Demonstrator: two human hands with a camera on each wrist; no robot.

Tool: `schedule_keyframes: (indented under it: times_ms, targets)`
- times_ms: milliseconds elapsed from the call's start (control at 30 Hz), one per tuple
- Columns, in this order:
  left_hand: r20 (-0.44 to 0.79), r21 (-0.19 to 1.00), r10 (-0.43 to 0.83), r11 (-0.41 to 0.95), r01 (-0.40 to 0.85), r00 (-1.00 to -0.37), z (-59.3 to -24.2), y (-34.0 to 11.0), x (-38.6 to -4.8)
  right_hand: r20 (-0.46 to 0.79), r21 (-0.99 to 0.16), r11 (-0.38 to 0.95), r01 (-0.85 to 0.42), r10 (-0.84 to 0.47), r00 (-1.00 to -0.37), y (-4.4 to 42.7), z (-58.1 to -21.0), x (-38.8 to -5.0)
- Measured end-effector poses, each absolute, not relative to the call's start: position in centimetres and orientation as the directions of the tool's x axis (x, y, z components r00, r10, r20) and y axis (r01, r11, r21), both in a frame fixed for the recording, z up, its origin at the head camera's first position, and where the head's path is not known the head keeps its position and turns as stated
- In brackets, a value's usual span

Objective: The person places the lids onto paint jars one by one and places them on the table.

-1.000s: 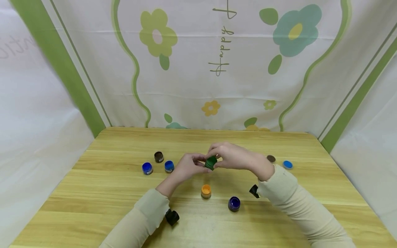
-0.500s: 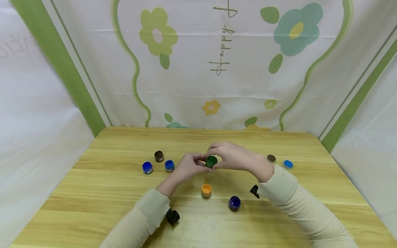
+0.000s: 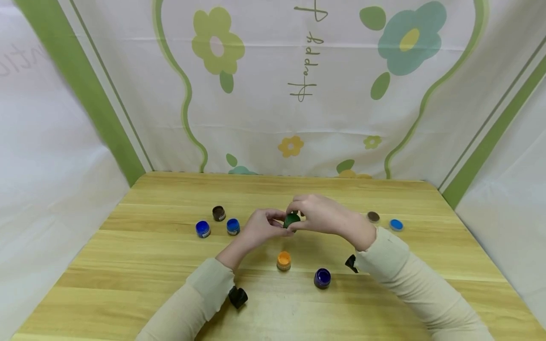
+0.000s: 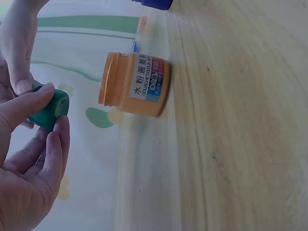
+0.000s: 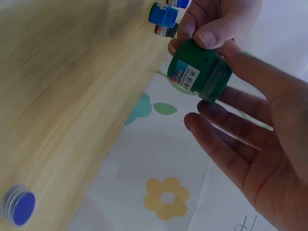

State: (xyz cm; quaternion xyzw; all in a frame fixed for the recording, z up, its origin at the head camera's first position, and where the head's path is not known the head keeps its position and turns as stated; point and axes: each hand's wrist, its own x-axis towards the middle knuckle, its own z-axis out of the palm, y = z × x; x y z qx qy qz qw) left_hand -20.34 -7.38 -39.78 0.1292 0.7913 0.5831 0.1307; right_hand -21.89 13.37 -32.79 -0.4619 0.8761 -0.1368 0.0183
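A small green gouache paint jar [image 3: 292, 220] is held above the table between both hands. My left hand [image 3: 261, 227] grips its body, thumb on one side and fingers on the other. At the mouth end, my right hand [image 3: 322, 215] pinches the jar's translucent rim or lid between thumb and fingers. The right wrist view shows the green jar [image 5: 190, 67] tilted, with a white and blue label on its side. Whether the lid is seated cannot be told. An open orange paint jar [image 3: 284, 261] stands on the table just in front of the hands.
An open purple jar [image 3: 322, 278] stands at front right. Left of the hands are a dark blue jar [image 3: 203, 229], a lighter blue jar [image 3: 232, 227] and a brown jar [image 3: 219, 213]. A brown lid [image 3: 373, 217] and a blue lid [image 3: 396, 225] lie at right on the wooden table [image 3: 128, 265].
The right hand's fingers and thumb have shifted slightly around the green jar's mouth, covering more of it. The left hand keeps its grip, and the jars on the table stay put.
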Motion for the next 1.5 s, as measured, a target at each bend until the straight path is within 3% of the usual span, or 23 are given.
schedule_keyframes:
  times_ms: [233,533,833,1267,1500]
  targets:
    - [-0.034,0.943,0.347,0.321,0.085,-0.937,-39.72,-7.29,-20.42,0.09,-0.286,0.48,-0.829,-0.848,-0.522,13.92,-32.52,-22.09]
    - [-0.049,0.948,0.339,0.312,0.063,-0.94,-39.79,-7.16,-20.37,0.059,-0.226,0.601,-0.767,-0.777,-0.626,13.26,-32.57,-21.74]
    - [-0.017,0.954,0.35,0.286,0.09,-0.937,-39.99,-7.32,-20.49,0.136,-0.297,0.428,-0.854,-0.866,-0.481,13.88,-32.58,-22.09]
    - [-0.011,0.95,0.337,0.298,0.096,-0.941,-39.8,-7.14,-20.18,0.082,-0.362,0.539,-0.761,-0.795,-0.601,13.5,-32.61,-21.89]
    - [0.0,0.949,0.324,0.297,0.102,-0.946,-39.55,-7.11,-20.2,0.135,-0.342,0.456,-0.822,-0.841,-0.523,13.81,-32.61,-21.96]
